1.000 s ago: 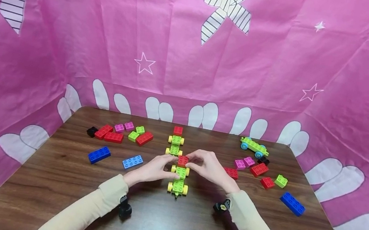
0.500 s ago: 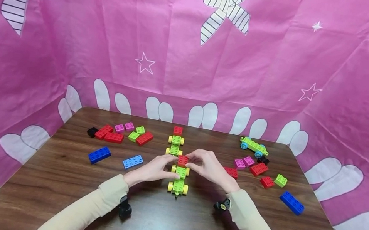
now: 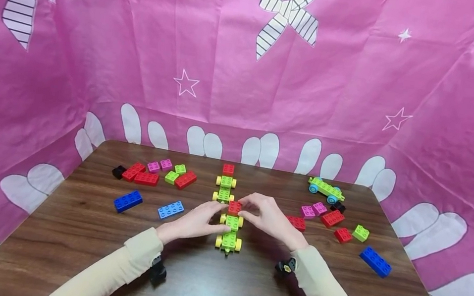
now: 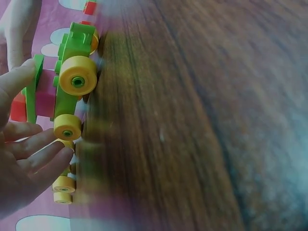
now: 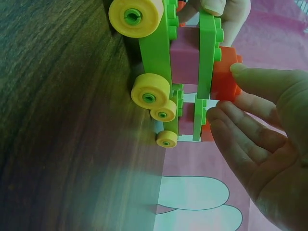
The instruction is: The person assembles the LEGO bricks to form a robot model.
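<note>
In the head view a toy car (image 3: pixel 229 241) with yellow wheels stands mid-table. Its green base carries a pink brick (image 5: pixel 185 55), a raised green brick (image 5: pixel 207 53) and a red brick (image 3: pixel 235 208) on top. My right hand (image 3: pixel 267 215) pinches the red brick between thumb and fingers. From the other side, my left hand (image 3: pixel 198 220) holds the car, its thumb against one end of the raised green brick and its forefinger near the far end. Directly behind stands a similar car (image 3: pixel 225 189) with a red brick (image 3: pixel 228 169) at its far end.
Left of the cars lie red, pink, green and black bricks, a dark blue brick (image 3: pixel 128 201) and a light blue brick (image 3: pixel 171 210). On the right are more bricks, a dark blue brick (image 3: pixel 375 262) and a green chassis (image 3: pixel 326 190) with blue wheels. A pink curtain (image 3: pixel 226 91) surrounds the table.
Both hands keep nearly the same place at the car. The view has tilted slightly, and the left wrist has shifted a little; no brick has visibly moved.
</note>
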Tool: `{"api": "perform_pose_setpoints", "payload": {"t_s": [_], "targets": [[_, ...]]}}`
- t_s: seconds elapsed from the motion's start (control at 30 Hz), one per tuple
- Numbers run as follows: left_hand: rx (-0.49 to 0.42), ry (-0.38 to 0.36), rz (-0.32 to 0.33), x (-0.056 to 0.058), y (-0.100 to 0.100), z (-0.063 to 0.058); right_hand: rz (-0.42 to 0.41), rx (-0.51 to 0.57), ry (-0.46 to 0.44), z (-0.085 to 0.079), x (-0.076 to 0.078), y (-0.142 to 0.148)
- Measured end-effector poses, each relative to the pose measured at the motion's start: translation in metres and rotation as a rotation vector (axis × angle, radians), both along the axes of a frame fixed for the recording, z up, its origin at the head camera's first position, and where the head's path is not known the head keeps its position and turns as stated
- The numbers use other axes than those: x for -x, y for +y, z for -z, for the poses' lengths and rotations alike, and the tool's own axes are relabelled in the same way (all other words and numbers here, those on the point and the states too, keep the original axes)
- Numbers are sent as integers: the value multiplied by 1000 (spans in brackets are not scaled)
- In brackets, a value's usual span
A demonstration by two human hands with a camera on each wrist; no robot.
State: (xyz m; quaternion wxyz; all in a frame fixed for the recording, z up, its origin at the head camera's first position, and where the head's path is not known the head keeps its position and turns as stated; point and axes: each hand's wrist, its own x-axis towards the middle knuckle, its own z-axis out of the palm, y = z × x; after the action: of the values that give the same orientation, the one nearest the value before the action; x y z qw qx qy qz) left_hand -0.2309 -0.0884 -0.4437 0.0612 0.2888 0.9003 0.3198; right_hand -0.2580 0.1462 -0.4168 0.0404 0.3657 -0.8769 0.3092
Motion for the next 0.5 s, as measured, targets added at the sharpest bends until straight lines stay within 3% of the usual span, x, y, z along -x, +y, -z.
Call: {"api": "perform_pose_setpoints", "payload": {"t_s": [0.5], "targets": [[133,116,35,-11,-7,1,-5,-23,54,2,-1,1]]}}
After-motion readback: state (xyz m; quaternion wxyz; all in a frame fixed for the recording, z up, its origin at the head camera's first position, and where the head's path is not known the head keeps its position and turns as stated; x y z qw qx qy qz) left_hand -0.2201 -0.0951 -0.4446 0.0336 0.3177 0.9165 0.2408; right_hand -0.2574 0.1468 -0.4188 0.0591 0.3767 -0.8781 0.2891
